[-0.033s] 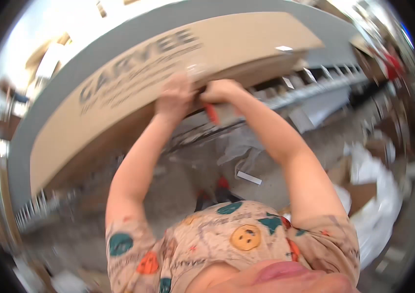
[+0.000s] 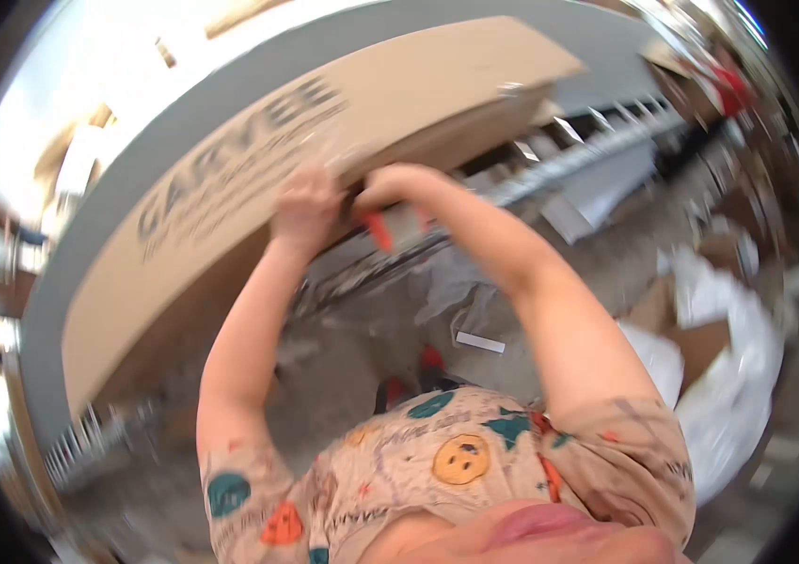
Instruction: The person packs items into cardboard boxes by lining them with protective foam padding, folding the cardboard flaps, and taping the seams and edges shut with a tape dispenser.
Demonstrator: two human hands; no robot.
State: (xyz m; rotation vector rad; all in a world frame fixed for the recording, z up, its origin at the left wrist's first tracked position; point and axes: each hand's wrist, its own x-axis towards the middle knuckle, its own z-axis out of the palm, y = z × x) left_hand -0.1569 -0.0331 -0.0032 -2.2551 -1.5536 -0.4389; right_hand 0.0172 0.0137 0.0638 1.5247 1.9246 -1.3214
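A long brown cardboard box (image 2: 239,155) with dark print lies across the grey tabletop (image 2: 159,132) in front of me. My left hand (image 2: 307,209) is at the box's near edge, fingers curled and blurred; what they hold is not clear. Shiny clear tape (image 2: 335,150) shows just beyond these fingers on the box. Close beside it, my right hand (image 2: 390,186) is closed on a red tape dispenser (image 2: 378,231), which hangs below the box edge and is partly hidden by hand and forearm.
A grey slatted metal rail (image 2: 550,174) runs below the tabletop's near side. On the floor lie clear plastic film (image 2: 456,282), a white strip (image 2: 480,342) and, at right, a large white plastic bag (image 2: 728,385) near cardboard. A person in red (image 2: 730,89) stands at the far right.
The box and both hands appear farther left in the picture. My hands stay together at the box's near edge, and the tape dispenser remains in my right hand.
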